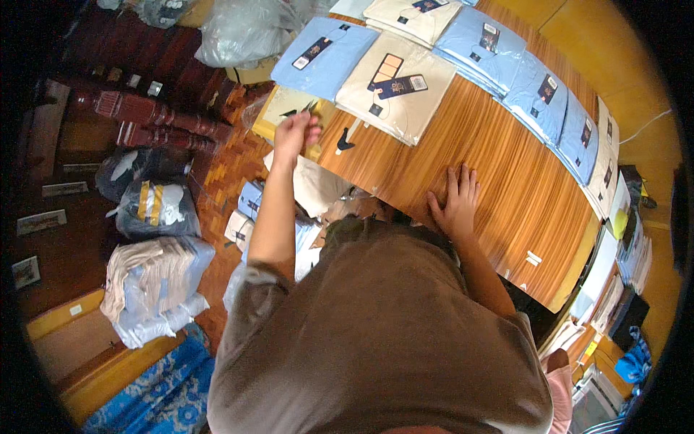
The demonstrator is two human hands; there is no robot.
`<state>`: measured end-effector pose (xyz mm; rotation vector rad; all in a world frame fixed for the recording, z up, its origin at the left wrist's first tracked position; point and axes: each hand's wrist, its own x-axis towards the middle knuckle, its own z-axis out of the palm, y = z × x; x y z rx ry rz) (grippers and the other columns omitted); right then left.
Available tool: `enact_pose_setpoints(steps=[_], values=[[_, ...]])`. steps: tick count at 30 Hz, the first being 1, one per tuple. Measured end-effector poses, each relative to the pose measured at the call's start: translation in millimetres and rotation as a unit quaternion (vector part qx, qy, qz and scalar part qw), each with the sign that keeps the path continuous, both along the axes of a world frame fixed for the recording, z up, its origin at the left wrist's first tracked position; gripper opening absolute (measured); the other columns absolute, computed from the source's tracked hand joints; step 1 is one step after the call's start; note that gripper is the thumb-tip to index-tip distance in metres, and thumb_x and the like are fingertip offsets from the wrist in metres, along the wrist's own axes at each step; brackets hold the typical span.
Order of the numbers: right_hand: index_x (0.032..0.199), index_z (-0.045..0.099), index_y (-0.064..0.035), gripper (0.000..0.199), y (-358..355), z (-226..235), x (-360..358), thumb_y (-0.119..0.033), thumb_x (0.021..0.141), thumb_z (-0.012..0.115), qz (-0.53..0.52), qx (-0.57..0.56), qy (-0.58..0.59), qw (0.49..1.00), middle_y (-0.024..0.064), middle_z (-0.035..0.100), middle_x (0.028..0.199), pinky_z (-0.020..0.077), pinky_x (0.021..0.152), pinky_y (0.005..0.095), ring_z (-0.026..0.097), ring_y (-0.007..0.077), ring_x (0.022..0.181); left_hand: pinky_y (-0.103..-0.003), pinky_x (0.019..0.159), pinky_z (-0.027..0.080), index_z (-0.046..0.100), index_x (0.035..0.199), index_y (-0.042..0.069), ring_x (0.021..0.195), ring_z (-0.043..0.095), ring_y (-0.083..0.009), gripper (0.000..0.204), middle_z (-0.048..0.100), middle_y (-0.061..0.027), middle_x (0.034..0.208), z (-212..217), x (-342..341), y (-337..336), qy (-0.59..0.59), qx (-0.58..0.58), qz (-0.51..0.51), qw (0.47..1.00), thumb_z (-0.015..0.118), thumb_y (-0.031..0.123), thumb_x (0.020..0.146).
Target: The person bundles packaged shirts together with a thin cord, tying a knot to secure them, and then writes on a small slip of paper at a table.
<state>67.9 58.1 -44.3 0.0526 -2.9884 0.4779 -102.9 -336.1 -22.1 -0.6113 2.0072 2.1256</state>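
My left hand (295,136) is over the table's left edge, its fingers curled; whatever they hold, if anything, is hidden. Just beyond the fingertips, small dark pieces (301,110) show against a yellow-and-cream box (280,105). Close by on the wooden table (419,163) lies a small black curved piece (345,139). A beige folded garment (397,87) in clear plastic, with dark tags on top, sits on the table past that piece. My right hand (458,204) rests flat at the table's near edge, fingers spread, holding nothing.
Blue folded garments (324,54) and more bagged stacks (535,98) line the table's far side. Small white pieces (533,258) lie at its right. On the floor to the left stand plastic-wrapped garment bundles (155,286) and a dark taped bag (157,206).
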Motion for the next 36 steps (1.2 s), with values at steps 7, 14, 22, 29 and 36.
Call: enact_pose_setpoints(steps=[7, 14, 22, 29, 36], values=[[0.152, 0.044, -0.0057, 0.078, 6.4, 13.7, -6.5, -0.045, 0.090, 0.072, 0.005, -0.020, -0.033, 0.999, 0.0253, 0.028, 0.164, 0.0208, 0.122, 0.0619, 0.022, 0.0495, 0.152, -0.028, 0.067, 0.061, 0.061, 0.122, 0.003, 0.086, 0.075, -0.0191, 0.034, 0.074, -0.0077, 0.110, 5.0, -60.7, 10.9, -0.065, 0.042, -0.024, 0.997, 0.065, 0.030, 0.103], [0.153, 0.045, -0.0087, 0.068, -12.3, 3.1, 12.1, -0.041, 0.097, 0.065, -0.070, -0.021, -0.006, 0.997, 0.0142, 0.035, 0.165, 0.0220, 0.124, 0.0567, 0.026, 0.0392, 0.154, -0.027, 0.067, 0.059, 0.057, 0.106, 0.009, 0.090, 0.074, -0.0182, 0.022, 0.068, -0.0035, 0.098, -25.1, -89.2, -10.2, -0.065, 0.091, -0.033, 0.993, 0.067, 0.028, 0.102], [0.150, 0.050, -0.0101, 0.060, -24.3, 4.3, 18.7, -0.036, 0.098, 0.062, -0.119, -0.007, 0.016, 0.993, 0.0119, 0.038, 0.164, 0.0224, 0.125, 0.0529, 0.030, 0.0351, 0.153, -0.026, 0.065, 0.058, 0.061, 0.104, 0.006, 0.092, 0.074, -0.0220, 0.016, 0.066, -0.0022, 0.094, 60.7, -148.7, -13.6, 0.008, 0.172, -0.056, 0.983, 0.064, 0.022, 0.103], [0.149, 0.053, -0.0145, 0.057, -36.5, 1.1, 25.0, -0.038, 0.098, 0.062, -0.162, -0.007, 0.029, 0.986, 0.0084, 0.041, 0.162, 0.0246, 0.124, 0.0527, 0.032, 0.0318, 0.153, -0.024, 0.061, 0.059, 0.064, 0.102, 0.005, 0.091, 0.073, -0.0210, 0.012, 0.067, -0.0033, 0.091, 61.5, -166.5, -18.1, -0.013, 0.131, -0.117, 0.984, 0.063, 0.016, 0.102], [0.139, 0.059, -0.0057, 0.053, -68.7, -6.3, 3.3, -0.024, 0.091, 0.072, -0.256, -0.051, 0.092, 0.961, 0.0200, 0.054, 0.148, 0.0335, 0.119, 0.0521, 0.044, 0.0388, 0.143, -0.028, 0.058, 0.063, 0.060, 0.111, -0.008, 0.082, 0.076, -0.0277, 0.038, 0.071, -0.0201, 0.101, -24.9, -92.2, -14.4, -0.065, 0.082, -0.119, 0.987, 0.062, 0.029, 0.104]])
